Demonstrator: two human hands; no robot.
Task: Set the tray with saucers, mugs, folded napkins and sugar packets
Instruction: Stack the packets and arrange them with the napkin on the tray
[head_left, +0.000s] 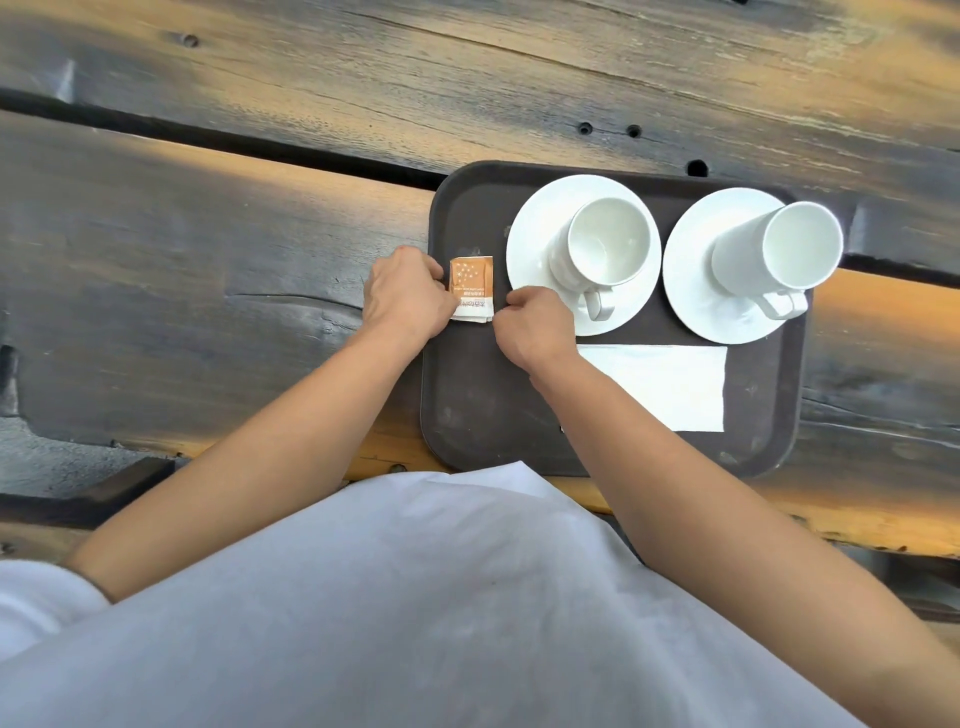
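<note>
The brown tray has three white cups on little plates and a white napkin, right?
Not quite. The head view shows two cups, not three: the left mug on the left saucer, the right mug on the right saucer. The white napkin lies on the brown tray.

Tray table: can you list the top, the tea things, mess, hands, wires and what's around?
Surface: dark weathered wooden plank table, bearing a dark brown plastic tray.
Job's things: left white round saucer and right white round saucer on the tray, left white ceramic mug and right white ceramic mug upright on them; folded white paper napkin nearer; orange-and-white paper sugar packets near the tray's left edge.
Clutter: nothing seen.
Grippers: left hand and right hand both pinch the packets.
Cables: nothing seen.
Surroundings: person's white garment below.
</note>
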